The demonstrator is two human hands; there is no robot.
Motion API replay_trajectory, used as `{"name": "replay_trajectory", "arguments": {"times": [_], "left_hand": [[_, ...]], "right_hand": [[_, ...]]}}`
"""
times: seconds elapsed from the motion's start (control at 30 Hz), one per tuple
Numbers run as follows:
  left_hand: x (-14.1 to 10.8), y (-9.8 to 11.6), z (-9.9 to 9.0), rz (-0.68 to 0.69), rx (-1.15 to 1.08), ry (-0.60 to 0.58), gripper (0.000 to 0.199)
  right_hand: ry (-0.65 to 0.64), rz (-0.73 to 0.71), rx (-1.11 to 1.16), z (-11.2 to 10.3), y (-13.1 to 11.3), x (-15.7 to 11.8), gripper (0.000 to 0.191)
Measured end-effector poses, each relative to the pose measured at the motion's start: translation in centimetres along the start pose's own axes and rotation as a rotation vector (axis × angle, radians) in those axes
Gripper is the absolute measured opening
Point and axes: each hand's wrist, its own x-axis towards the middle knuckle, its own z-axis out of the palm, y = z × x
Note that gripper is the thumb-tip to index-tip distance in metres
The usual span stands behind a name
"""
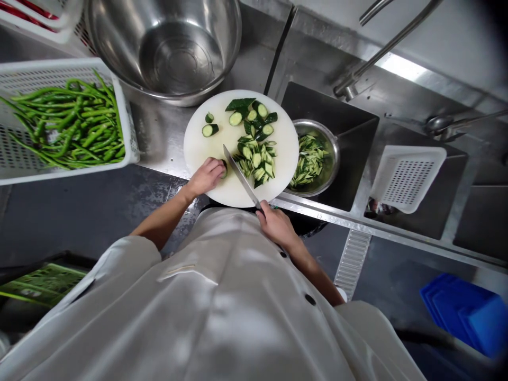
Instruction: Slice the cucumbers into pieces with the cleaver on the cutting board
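On the round white cutting board [198,137], my left hand [207,175] is closed around a cucumber piece [224,169] near the left edge. My right hand [275,225] grips the handle of a knife [243,179], whose blade points up and left across the board, between the held piece and a pile of sliced cucumber [257,159]. Cucumber chunks [235,118] lie toward the back of the board, and a short piece [210,130] rests at its left. More slices fill a metal bowl [333,159] just right of the board.
A large steel basin [180,58] stands behind the board. To the left is a white basket [129,127] of long green peppers [79,124]. Sinks with a faucet [349,84] and a white basket [413,177] lie right. Blue containers [464,312] are at lower right.
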Motion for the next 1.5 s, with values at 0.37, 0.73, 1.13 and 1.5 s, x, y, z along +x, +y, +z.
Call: {"name": "replay_trajectory", "arguments": {"times": [0.37, 0.73, 1.13, 1.5], "left_hand": [[-0.2, -1.0, 0.6, 0.046, 0.069, -0.012, 0.026], [0.8, -0.7, 0.9, 0.045, 0.159, -0.052, 0.024], [0.2, -0.7, 1.4, 0.035, 0.141, 0.009, 0.024], [-0.2, -0.7, 1.8, 0.011, 0.105, 0.028, 0.029]], "right_hand": [[0.001, -0.014, 0.019, 0.2, 0.0, 0.5, 0.037], [-0.037, -0.033, -0.087, -1.4, -0.2, -1.2, 0.033], [-0.047, -0.034, -0.094, -2.0, -0.3, -0.6, 0.032], [-0.043, -0.053, -0.094, -2.0, -0.3, -0.7, 0.033]]}}
